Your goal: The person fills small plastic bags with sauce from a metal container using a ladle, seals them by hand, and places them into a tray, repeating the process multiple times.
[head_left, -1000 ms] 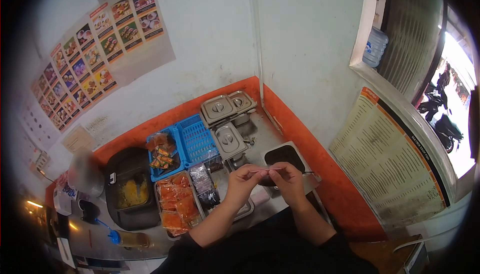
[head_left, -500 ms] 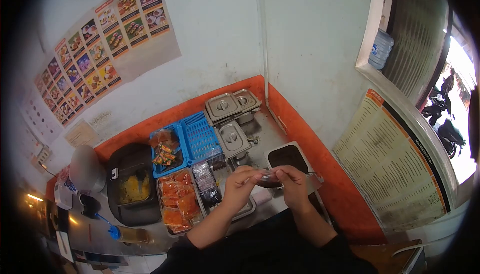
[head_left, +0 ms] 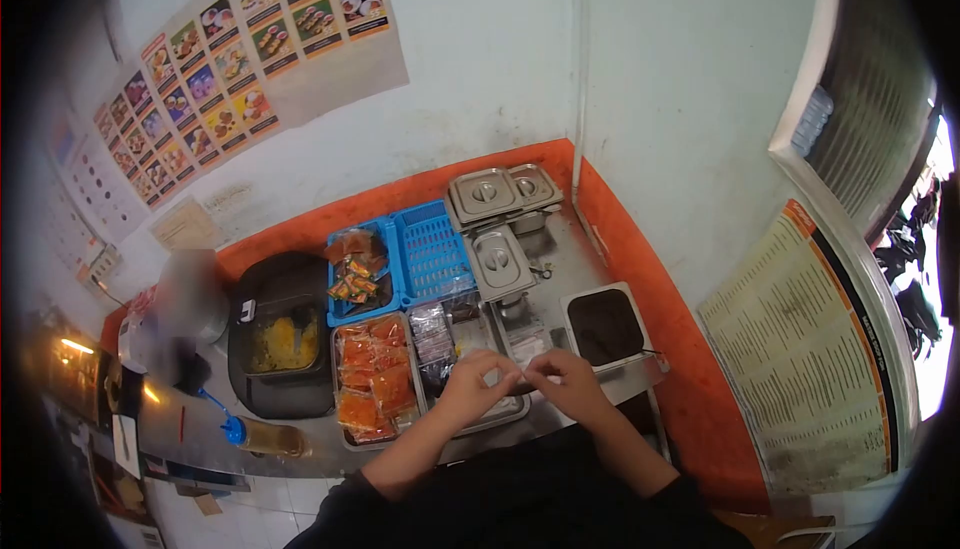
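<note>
My left hand [head_left: 472, 389] and my right hand [head_left: 567, 387] are close together over the front of the counter, fingers pinched. Between the fingertips is a small clear plastic bag with dark contents [head_left: 523, 386], mostly hidden by the fingers. Below and left of them, a metal tray [head_left: 515, 412] holds dark packets [head_left: 432, 339]. Beside it stands a tray with several orange-red sauce packets [head_left: 375, 374]. Right of my hands is a square metal pan of dark sauce [head_left: 606, 325], a handle sticking out at its right corner.
Blue baskets [head_left: 433, 249] and lidded steel containers [head_left: 500, 261] line the back. Farther left are a black tub with yellow contents [head_left: 283, 344] and a blue-topped bottle [head_left: 262, 436]. An orange-banded wall [head_left: 640, 279] bounds the counter on the right.
The view has shifted, so the counter things sit farther right. My hands have come lower and nearer my body; the plastic bag between them shows less.
</note>
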Demonstrator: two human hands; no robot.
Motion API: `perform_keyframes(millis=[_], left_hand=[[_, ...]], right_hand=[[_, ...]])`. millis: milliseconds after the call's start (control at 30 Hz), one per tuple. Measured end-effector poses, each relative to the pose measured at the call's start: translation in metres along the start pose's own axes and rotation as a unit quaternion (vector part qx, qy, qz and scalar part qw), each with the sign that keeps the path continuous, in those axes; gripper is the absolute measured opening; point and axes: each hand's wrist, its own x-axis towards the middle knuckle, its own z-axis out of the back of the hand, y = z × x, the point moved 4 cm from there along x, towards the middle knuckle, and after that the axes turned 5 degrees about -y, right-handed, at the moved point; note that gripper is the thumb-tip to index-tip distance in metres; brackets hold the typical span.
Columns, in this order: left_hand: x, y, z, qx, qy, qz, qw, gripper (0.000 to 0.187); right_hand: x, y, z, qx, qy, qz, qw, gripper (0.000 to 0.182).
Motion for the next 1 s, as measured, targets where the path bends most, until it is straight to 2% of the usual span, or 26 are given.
perform_keyframes(millis=[33,67,100,133,167,233,333,400,433,500,533,567,600,700,767,800,867,1000], left_hand=[[-0.006,0.010,0.005,0.003,-0.003,0.004,1.000,0.007],[-0.013,0.018,0.002,0.023,0.065,-0.018,0.997,0.006],[-0.022,0.026,-0.003,0.041,0.133,-0.038,0.989,0.006],[-0.030,0.031,-0.007,0.053,0.164,-0.079,0.982,0.004],[-0.037,0.034,-0.008,0.054,0.163,-0.075,0.982,0.004],[-0.049,0.034,-0.007,0.101,0.156,-0.078,0.979,0.003],[-0.062,0.052,-0.007,0.083,0.159,-0.044,0.983,0.004],[-0.061,0.055,-0.001,0.082,0.166,-0.018,0.983,0.006],[-0.057,0.050,0.007,0.078,0.154,-0.008,0.985,0.007],[-0.042,0.052,0.020,0.074,0.145,0.002,0.987,0.009],[-0.031,0.065,0.027,0.044,0.137,0.074,0.987,0.011],[-0.020,0.079,0.032,0.014,0.128,0.146,0.981,0.014],[-0.004,0.098,0.033,0.019,0.105,0.138,0.985,0.014],[0.038,0.212,0.012,0.106,0.050,0.135,0.984,0.011],[0.061,0.216,0.015,0.168,-0.004,0.139,0.976,0.008],[0.069,0.223,0.011,0.165,-0.003,0.138,0.977,0.008],[0.081,0.243,0.009,0.251,-0.071,0.164,0.951,0.006],[0.097,0.232,0.017,0.293,-0.056,0.176,0.938,0.006]], right_hand=[[-0.004,-0.002,-0.007,-0.063,0.044,0.039,0.996,0.007],[-0.009,-0.004,-0.014,-0.125,0.087,0.077,0.985,0.007],[-0.014,-0.010,-0.021,-0.121,0.092,0.075,0.986,0.007],[-0.021,-0.018,-0.032,-0.135,0.145,0.066,0.978,0.007],[-0.027,-0.027,-0.042,-0.148,0.196,0.059,0.968,0.007],[-0.037,-0.040,-0.055,-0.152,0.210,0.070,0.963,0.005],[-0.040,-0.041,-0.068,-0.126,0.239,0.064,0.961,0.006],[-0.037,-0.033,-0.067,-0.068,0.253,-0.003,0.965,0.011],[-0.037,-0.033,-0.066,-0.066,0.254,-0.005,0.965,0.011],[-0.035,-0.042,-0.056,-0.003,0.218,-0.120,0.969,0.021],[-0.036,-0.049,-0.052,-0.003,0.217,-0.122,0.969,0.021],[-0.039,-0.064,-0.046,-0.028,0.173,-0.130,0.976,0.024],[-0.042,-0.079,-0.040,-0.053,0.130,-0.138,0.980,0.029],[-0.058,-0.121,-0.031,-0.121,0.110,-0.167,0.972,0.027],[-0.068,-0.131,-0.029,-0.127,0.104,-0.178,0.970,0.027],[-0.069,-0.134,-0.027,-0.133,0.097,-0.186,0.969,0.026],[-0.068,-0.133,-0.025,-0.155,0.092,-0.182,0.967,0.025],[-0.070,-0.140,-0.028,-0.243,0.081,-0.171,0.951,0.022]])
